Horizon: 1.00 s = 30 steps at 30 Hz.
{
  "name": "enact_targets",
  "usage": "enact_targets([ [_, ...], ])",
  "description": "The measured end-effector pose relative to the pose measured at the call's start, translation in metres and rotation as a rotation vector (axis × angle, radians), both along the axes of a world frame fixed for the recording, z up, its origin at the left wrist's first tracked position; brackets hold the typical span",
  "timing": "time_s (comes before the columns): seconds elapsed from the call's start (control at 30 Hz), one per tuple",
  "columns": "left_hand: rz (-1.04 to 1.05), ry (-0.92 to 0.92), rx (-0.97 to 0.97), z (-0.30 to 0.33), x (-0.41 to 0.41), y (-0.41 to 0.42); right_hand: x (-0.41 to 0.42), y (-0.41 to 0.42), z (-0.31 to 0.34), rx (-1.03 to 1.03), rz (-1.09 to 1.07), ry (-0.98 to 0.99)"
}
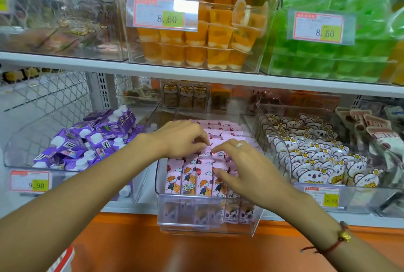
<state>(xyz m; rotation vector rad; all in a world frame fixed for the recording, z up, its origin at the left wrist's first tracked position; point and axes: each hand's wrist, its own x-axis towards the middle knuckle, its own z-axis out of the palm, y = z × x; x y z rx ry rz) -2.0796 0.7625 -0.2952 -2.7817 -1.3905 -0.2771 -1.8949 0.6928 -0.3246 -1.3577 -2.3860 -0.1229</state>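
the pink packets (189,176) are glossy plastic film, crinkled at the seams. their bin (207,224), at the front edge of the shelf (126,208), is clear, smooth hard plastic with a sheen. the shelf looks like white painted metal, matt. the purple cartons (105,131) are coated paper; the mesh (54,96) behind is metal wire.

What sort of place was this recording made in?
Most likely a shop's snack aisle: clear bins of packaged sweets on white shelves, a price tag reading 8.60 by the orange jelly cups, and the left hand and right hand sorting pink packets.
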Motion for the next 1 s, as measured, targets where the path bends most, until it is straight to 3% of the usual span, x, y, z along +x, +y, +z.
enact_targets([
  [0.1,-0.033,-0.032,0.009,0.003,-0.005,-0.009,0.002,-0.003,0.007,-0.008,-0.028,-0.035],
  [0.23,-0.029,0.073,0.073,-0.006,-0.004,-0.021,0.002,-0.006,0.006,-0.040,-0.051,-0.161],
  [0.33,0.039,0.004,0.100,-0.010,-0.002,-0.024,0.001,-0.006,0.004,-0.048,-0.056,-0.223],
  [0.43,0.108,-0.198,0.125,-0.006,-0.001,-0.030,0.001,-0.005,0.004,-0.041,-0.058,-0.224],
  [0.6,0.193,-0.844,0.171,-0.002,-0.003,-0.049,0.003,-0.005,0.005,-0.083,-0.080,-0.224],
  [0.7,0.192,-1.083,0.228,-0.003,-0.003,-0.060,0.002,-0.009,0.009,-0.199,-0.086,-0.011],
  [0.8,0.127,-1.179,0.232,-0.005,0.001,-0.072,-0.009,-0.013,0.015,-0.216,-0.018,0.337],
  [0.93,0.001,-1.259,0.068,-0.009,0.005,-0.084,-0.026,-0.015,0.017,-0.223,0.110,0.598],
  [1.0,-0.015,-1.264,-0.004,-0.013,0.005,-0.085,-0.027,-0.014,0.018,-0.343,0.081,0.831],
])
